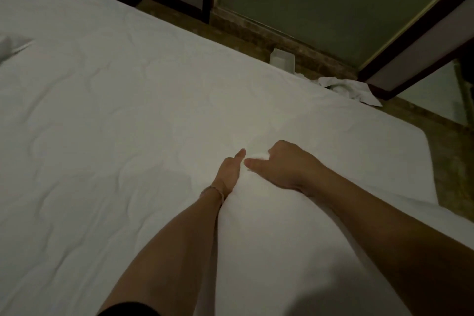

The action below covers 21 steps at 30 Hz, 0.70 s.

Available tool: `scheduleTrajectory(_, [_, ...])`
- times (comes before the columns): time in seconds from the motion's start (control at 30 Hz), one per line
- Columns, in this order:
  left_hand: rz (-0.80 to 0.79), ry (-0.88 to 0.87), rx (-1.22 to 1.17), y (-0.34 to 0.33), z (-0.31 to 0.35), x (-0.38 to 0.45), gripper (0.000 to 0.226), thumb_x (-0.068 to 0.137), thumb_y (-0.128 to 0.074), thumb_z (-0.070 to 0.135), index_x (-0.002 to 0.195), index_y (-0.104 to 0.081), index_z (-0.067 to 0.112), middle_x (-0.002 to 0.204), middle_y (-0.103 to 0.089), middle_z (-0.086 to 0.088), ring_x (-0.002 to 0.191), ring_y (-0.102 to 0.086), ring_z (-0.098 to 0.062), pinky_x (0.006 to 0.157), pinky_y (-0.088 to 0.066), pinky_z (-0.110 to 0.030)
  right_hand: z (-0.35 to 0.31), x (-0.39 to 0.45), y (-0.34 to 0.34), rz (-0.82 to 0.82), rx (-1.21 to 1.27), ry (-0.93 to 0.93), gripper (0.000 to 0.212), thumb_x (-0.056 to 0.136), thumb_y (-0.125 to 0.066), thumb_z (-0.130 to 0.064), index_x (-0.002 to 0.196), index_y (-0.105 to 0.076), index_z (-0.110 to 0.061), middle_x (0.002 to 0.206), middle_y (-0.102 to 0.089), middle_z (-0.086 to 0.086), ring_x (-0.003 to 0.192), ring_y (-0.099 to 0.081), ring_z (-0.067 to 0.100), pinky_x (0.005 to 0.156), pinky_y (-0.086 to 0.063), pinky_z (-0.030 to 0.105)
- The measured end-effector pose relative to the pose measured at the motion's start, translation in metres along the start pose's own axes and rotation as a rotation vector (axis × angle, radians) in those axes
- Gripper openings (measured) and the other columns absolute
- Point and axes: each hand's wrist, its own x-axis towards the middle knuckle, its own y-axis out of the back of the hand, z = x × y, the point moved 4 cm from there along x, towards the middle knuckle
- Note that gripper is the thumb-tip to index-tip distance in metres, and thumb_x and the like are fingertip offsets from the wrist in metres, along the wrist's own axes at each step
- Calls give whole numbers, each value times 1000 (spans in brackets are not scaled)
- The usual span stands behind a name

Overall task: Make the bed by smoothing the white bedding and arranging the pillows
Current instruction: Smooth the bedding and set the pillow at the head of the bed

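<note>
Both forearms reach out, left hand point(228, 174) and right hand point(284, 167) bunching white bedding point(128, 115) between curled fingers; next, probably pull it taut.

Light dim. Floor point(302, 54) brown, mottled, runs along far bed side. Green wall panel point(320, 0) behind, dark frame point(410, 41) at right. Pale box point(281, 59) on floor. Crumpled white cloth point(351, 90) nearby.

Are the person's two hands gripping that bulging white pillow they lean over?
Touching. The head view shows the left hand and right hand both gripping the far end of the white pillow, fabric bunched between them.
</note>
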Motion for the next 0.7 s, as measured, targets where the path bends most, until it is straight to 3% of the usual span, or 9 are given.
scheduleTrajectory(0.07, [33,13,21,-3,3,-1,45,105,-45,35,67,-64,20,63,-64,5,71,-59,-16,74,-44,-27,9,2,1,-14,74,5,49,89,-60,-58,104,-63,-11,96,-64,-4,93,-63,21,65,-42,28])
scheduleTrajectory(0.17, [67,-29,122,-2,7,-9,53,103,-44,45,63,-59,14,61,-60,1,59,-54,-12,61,-39,-26,18,2,1,-1,100,9,58,89,-59,-59,113,-64,-6,103,-66,2,89,-61,17,58,-38,25])
scheduleTrajectory(0.23, [117,-51,112,1,4,-11,59,102,-45,49,59,-55,10,58,-57,0,57,-50,-15,61,-39,-29,22,2,-1,13,83,18,56,90,-57,-60,110,-66,-8,98,-65,2,83,-59,15,57,-38,24])
scheduleTrajectory(0.33, [156,-63,92,1,5,-10,64,99,-45,55,52,-49,13,55,-53,0,57,-48,-17,63,-40,-32,26,4,-1,53,65,12,58,89,-57,-62,111,-67,-9,108,-69,6,95,-64,21,71,-45,28])
scheduleTrajectory(0.43, [121,-66,121,4,6,-15,67,99,-36,61,61,-57,9,65,-61,-4,63,-56,-17,67,-44,-30,17,0,9,133,-50,36,63,83,-55,-73,107,-66,-15,105,-68,3,97,-64,23,78,-50,33])
scheduleTrajectory(0.5, [102,-91,107,6,8,-21,66,103,-29,56,71,-65,11,72,-66,2,68,-60,-10,68,-45,-25,3,-8,12,149,-201,11,64,84,-42,-80,88,-57,-18,91,-62,1,86,-59,23,76,-47,34])
scheduleTrajectory(0.57, [137,-76,30,11,7,-21,51,106,-26,46,71,-58,27,73,-58,13,70,-53,-1,68,-41,-18,-17,-15,5,140,-357,-16,71,82,-26,-87,77,-47,-20,75,-52,-1,75,-51,21,73,-41,35])
scheduleTrajectory(0.63, [121,-54,-22,12,9,-22,50,106,-31,43,62,-53,34,67,-55,12,66,-51,-4,67,-42,-21,-29,-16,-5,169,-450,-8,74,83,-22,-87,81,-52,-19,72,-50,-2,70,-50,19,71,-40,34])
scheduleTrajectory(0.7, [125,-70,37,13,3,-17,63,104,-37,51,51,-58,24,58,-60,5,60,-56,-13,64,-46,-29,-24,-14,-7,184,-458,-10,69,89,-29,-79,91,-60,-18,74,-52,-2,67,-49,17,67,-38,32])
